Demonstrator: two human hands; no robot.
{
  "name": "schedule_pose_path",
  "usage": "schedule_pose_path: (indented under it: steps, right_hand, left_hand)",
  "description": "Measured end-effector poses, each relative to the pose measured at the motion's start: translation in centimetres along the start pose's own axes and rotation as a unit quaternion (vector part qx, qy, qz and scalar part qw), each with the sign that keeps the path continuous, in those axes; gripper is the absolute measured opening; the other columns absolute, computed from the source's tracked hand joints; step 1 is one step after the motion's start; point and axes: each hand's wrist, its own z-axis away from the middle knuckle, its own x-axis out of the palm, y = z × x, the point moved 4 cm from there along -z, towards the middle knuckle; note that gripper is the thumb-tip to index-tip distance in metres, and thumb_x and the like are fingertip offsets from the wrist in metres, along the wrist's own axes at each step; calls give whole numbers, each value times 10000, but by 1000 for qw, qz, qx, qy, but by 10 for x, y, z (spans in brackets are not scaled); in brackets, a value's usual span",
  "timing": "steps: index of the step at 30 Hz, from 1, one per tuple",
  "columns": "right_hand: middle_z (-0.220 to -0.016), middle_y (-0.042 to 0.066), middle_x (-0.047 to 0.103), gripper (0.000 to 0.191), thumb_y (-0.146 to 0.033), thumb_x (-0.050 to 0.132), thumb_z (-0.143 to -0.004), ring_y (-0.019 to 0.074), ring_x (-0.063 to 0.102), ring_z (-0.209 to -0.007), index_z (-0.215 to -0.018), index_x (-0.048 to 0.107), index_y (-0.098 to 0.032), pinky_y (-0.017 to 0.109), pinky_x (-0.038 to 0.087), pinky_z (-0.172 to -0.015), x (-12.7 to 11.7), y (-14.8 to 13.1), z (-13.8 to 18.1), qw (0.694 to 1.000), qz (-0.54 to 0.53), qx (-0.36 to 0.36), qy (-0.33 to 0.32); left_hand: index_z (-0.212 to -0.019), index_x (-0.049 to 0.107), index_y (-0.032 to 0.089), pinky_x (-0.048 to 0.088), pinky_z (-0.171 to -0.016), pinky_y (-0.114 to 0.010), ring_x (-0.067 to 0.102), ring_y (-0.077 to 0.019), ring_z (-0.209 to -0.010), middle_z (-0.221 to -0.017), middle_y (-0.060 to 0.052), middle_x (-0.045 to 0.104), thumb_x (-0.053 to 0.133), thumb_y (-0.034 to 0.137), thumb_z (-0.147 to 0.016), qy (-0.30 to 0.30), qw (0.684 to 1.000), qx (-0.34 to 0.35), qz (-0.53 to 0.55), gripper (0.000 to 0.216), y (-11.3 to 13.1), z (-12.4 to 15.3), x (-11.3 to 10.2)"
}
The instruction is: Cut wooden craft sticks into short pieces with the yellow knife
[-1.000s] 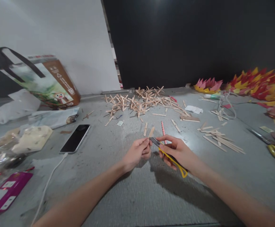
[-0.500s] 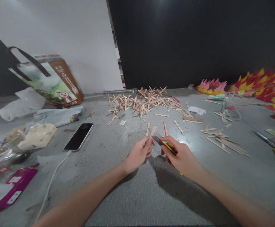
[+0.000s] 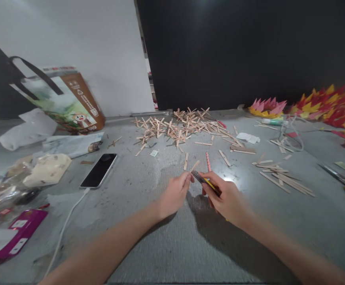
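Between the thumb and fingers of my left hand point(image 3: 175, 192) is a thin wooden craft stick point(image 3: 195, 165), its far end poking up past the fingertips. My right hand point(image 3: 224, 196) is wrapped round a black and yellow utility knife point(image 3: 209, 184). The knife's front end meets or nearly meets the stick beside my left fingertips; the blade itself is too small to make out. Just beyond the hands lie a short wooden piece point(image 3: 186, 161) and a pink striped stick point(image 3: 207, 160), both on the grey table point(image 3: 148, 253).
A heap of crossed craft sticks point(image 3: 172, 130) spreads at the back. Loose sticks point(image 3: 285, 178) and scissors point(image 3: 338, 178) lie to the right, near folded paper flames point(image 3: 329, 107). On the left are a phone point(image 3: 99, 170) with a cable, a shopping bag point(image 3: 71, 103) and a purple object point(image 3: 18, 233).
The stick in my left hand has turned, now showing a narrower side and leaning more to the right. My left hand has rolled slightly; the knife has barely moved.
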Motion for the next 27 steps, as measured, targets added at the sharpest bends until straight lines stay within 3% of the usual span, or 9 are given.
schedule_pose_path:
  steps: [5, 11, 16, 27]
  right_hand:
    - [-765, -1, 663, 337, -423, 491, -1043, 110, 537, -418, -1321, 586, -258, 226, 438, -405, 10, 2, 2, 998, -48, 26, -7]
    - [-760, -38, 619, 430, -516, 550, -996, 132, 579, -446, -1334, 526, -251, 237, 472, -340, 21, 3, 2, 981, -173, 83, -14]
    - [-754, -47, 623, 491, -558, 603, -946, 124, 576, -443, -1310, 513, -240, 222, 462, -321, 19, 4, -1, 967, -228, 115, -20]
    - [-725, -36, 658, 549, -568, 725, -858, 113, 549, -437, -1246, 542, -225, 214, 416, -343, 3, -1, -7, 943, -296, 146, -45]
  left_hand:
    - [-921, 583, 211, 310, -625, -268, 430, -142, -583, -664, 33, 492, 367, 339, -1078, 9, 999, 13, 35, 296, -3, -1, 2]
    - [-903, 531, 205, 270, -549, -255, 335, -122, -516, -585, 71, 381, 357, 432, -1076, 4, 995, -33, 99, 333, -6, -1, 7]
    - [-924, 490, 213, 228, -475, -227, 234, -96, -467, -571, 106, 310, 418, 571, -1032, -50, 960, -87, 261, 380, -10, -3, 13]
    - [-854, 493, 200, 180, -478, -224, 177, -74, -470, -565, 117, 235, 575, 603, -965, -84, 913, -93, 388, 425, -6, -7, 13]
